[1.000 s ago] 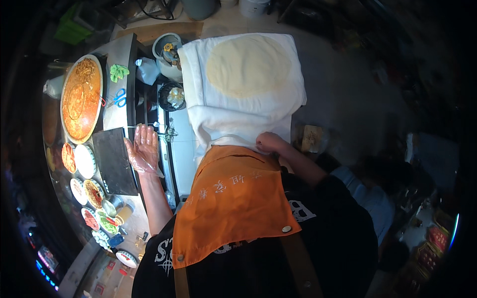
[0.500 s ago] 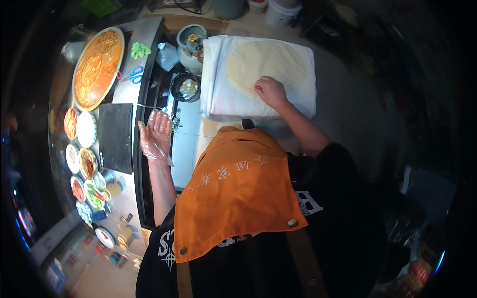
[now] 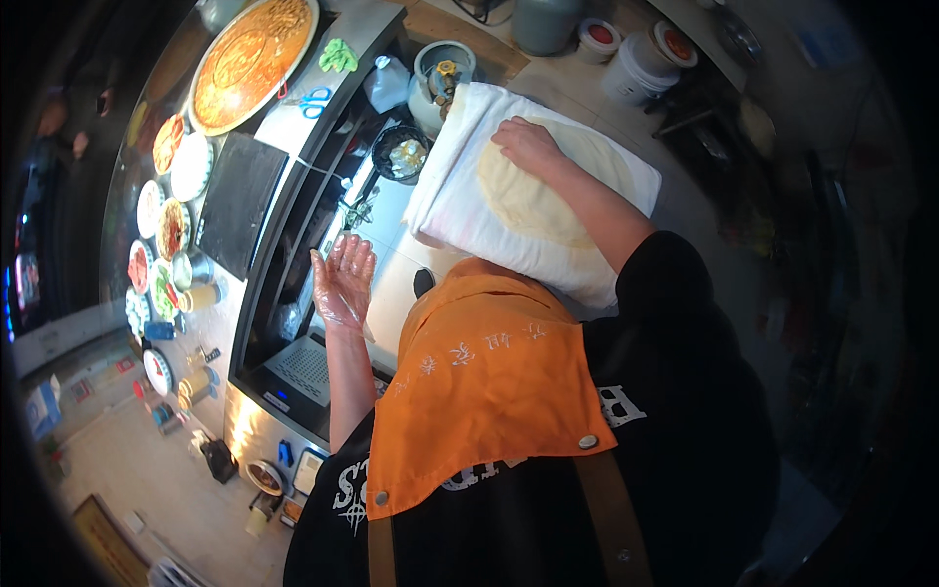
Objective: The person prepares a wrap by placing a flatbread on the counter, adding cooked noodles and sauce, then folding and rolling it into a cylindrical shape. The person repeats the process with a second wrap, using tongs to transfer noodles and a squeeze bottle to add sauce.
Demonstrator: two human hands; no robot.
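A wide, thin round flatbread (image 3: 577, 196) lies on white cloth (image 3: 452, 217) covering a raised block-like stack to the front right. My bare right hand (image 3: 533, 149) is at its far left edge, fingers curled down and closed on the rim; the fingertips are partly hidden. To the left, away from the bread, my left hand (image 3: 344, 284) is held palm up in a clear plastic glove. Its fingers are stretched out, and nothing rests on the palm.
A steel counter runs along my left with a black griddle plate (image 3: 243, 205), a large round pan of orange-red food (image 3: 252, 68), several small dishes and blue scissors (image 3: 315, 102). A black bin (image 3: 399, 153) and a gas cylinder (image 3: 442, 83) stand beyond the gap. White buckets (image 3: 631, 73) stand far right.
My right hand has moved from the flatbread's near left edge to its far left edge. The view has turned and shifted; my left hand remains palm up and open.
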